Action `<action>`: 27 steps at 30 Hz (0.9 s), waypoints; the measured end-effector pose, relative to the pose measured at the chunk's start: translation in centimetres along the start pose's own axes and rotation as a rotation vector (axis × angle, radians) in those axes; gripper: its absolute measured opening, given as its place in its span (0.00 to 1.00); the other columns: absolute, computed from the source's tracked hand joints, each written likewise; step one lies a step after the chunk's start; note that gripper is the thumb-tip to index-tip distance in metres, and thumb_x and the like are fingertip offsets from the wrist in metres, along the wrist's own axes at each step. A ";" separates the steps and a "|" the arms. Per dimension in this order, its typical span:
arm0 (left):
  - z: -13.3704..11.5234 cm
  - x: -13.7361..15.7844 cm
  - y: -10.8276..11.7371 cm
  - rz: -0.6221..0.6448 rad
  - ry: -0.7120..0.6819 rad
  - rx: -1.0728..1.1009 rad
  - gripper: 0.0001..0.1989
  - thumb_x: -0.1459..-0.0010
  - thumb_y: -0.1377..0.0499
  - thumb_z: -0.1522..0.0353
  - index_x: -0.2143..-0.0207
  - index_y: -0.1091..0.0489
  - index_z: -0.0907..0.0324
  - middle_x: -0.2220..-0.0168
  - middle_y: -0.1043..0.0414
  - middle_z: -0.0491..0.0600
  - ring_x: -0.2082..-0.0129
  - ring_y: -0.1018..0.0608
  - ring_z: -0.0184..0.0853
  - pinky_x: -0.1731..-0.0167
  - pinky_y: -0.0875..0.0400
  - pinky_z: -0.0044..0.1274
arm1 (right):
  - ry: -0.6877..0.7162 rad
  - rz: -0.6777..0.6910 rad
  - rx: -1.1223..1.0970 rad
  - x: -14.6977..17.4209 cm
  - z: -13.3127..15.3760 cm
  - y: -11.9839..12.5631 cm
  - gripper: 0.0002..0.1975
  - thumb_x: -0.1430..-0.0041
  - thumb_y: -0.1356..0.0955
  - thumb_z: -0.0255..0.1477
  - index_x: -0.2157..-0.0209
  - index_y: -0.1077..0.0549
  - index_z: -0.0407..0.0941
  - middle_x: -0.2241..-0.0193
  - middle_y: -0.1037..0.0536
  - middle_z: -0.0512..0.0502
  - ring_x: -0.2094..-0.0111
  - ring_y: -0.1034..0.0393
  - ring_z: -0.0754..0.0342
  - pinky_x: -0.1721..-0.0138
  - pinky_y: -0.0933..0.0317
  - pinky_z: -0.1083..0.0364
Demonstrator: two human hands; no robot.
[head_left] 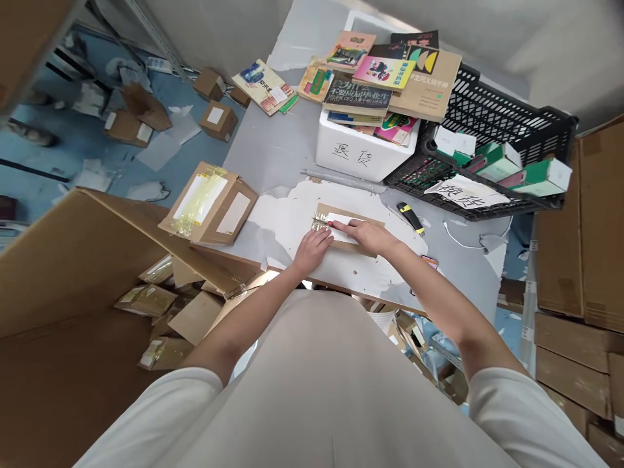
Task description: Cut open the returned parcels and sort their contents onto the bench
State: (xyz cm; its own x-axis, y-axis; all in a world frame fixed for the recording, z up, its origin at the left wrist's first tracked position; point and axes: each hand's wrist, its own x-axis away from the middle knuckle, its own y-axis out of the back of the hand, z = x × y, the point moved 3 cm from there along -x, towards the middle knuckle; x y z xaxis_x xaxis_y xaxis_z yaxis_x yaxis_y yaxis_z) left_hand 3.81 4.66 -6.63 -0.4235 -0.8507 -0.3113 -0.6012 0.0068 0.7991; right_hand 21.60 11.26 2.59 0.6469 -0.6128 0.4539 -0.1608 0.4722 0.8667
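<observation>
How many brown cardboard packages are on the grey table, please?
2: a flat, labelled package under the left hand and right hand; a taped box at the left edge of the table. Others may be hidden.

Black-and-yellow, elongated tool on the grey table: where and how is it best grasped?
The tool is probably best pinched at its black middle, from above, across its long sides: it is narrow, lies flat, and nothing covers it.

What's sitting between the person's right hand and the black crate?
In the head view, a black-and-yellow object lies between the right hand and the black crate.
</observation>
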 end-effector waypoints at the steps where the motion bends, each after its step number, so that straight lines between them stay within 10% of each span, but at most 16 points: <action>1: 0.1 -0.1 -0.1 -0.005 -0.006 -0.002 0.15 0.35 0.51 0.71 0.50 0.30 0.57 0.48 0.27 0.55 0.40 0.31 0.40 0.45 0.35 0.39 | 0.000 0.008 -0.007 -0.2 0.0 0.2 0.30 0.33 0.43 0.27 0.33 0.54 0.60 0.55 0.27 0.44 0.60 0.29 0.50 0.64 0.43 0.56; 27: 0.2 -0.6 -0.2 0.068 0.046 -0.062 0.14 0.34 0.51 0.68 0.52 0.29 0.56 0.47 0.27 0.56 0.42 0.29 0.40 0.45 0.35 0.40 | -0.037 0.144 0.119 1.3 -0.8 0.8 0.32 0.35 0.45 0.21 0.33 0.51 0.59 0.52 0.27 0.39 0.59 0.28 0.49 0.66 0.44 0.56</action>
State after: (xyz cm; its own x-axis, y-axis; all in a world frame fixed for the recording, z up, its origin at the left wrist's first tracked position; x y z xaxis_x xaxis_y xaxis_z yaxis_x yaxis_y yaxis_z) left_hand 4.04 5.27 -6.66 -0.4296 -0.8726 -0.2322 -0.5281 0.0343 0.8485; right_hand 22.90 11.36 3.71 0.5835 -0.5679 0.5805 -0.3382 0.4800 0.8095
